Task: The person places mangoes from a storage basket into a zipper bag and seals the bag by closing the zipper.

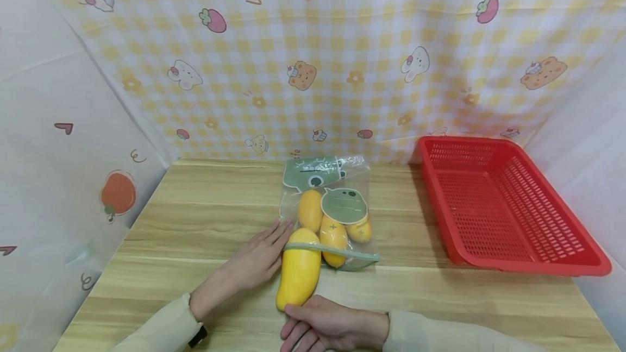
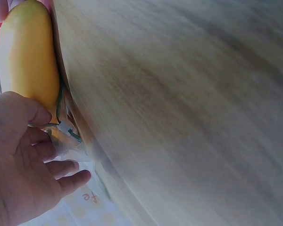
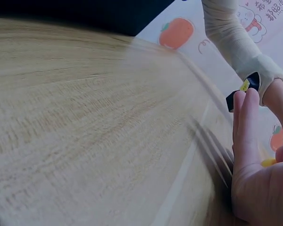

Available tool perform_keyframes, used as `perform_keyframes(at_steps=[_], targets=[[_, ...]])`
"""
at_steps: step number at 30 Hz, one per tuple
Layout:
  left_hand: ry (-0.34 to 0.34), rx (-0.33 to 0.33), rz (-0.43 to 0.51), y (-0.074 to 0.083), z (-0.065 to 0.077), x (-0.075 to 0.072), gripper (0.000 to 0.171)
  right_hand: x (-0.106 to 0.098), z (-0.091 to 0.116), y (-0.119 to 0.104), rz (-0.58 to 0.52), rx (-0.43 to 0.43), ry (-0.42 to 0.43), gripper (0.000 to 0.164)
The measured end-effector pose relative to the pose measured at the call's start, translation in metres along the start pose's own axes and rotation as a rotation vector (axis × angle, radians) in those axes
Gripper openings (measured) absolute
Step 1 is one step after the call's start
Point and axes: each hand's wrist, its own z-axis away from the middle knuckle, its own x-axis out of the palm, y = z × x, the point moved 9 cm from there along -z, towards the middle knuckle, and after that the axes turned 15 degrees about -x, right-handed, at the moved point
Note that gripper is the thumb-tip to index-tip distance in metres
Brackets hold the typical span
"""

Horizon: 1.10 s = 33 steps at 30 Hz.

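A large yellow mango (image 1: 299, 276) lies half inside a clear zip bag (image 1: 362, 170) with green prints and a green zip strip. Several smaller yellow mangoes (image 1: 310, 211) are deeper in the bag. My left hand (image 1: 256, 257) is at the bag's left side; in the left wrist view, its thumb and forefinger pinch the bag's zip edge (image 2: 49, 125) beside the large mango (image 2: 30, 56). At the mango's near end, my right hand (image 1: 330, 322) touches it with the thumb. Its other fingers (image 3: 247, 125) stretch out straight in the right wrist view.
A red plastic basket (image 1: 437, 216) with perforated walls stands on the right of the wooden table (image 1: 205, 205). Behind the table hangs a yellow checked cloth (image 1: 332, 42). White printed sheets (image 1: 58, 80) close off both sides.
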Motion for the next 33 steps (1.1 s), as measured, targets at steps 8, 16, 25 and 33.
perform_keyframes(at_steps=[8, 16, 25, 33], targets=[[0.001, -0.002, -0.006, 0.000, 0.001, -0.001, 0.060, -0.003, 0.004, -0.004, -0.005, -0.018, 0.000, 0.052], [0.008, 0.002, -0.003, 0.001, 0.001, -0.002, 0.060, -0.007, 0.007, -0.008, -0.006, -0.027, 0.006, 0.051], [0.018, 0.002, 0.000, 0.001, 0.001, -0.002, 0.059, -0.012, 0.006, -0.013, -0.010, -0.035, 0.006, 0.053], [0.006, -0.002, 0.006, 0.001, 0.002, -0.001, 0.059, -0.013, 0.006, -0.014, 0.009, -0.032, 0.025, 0.054]])
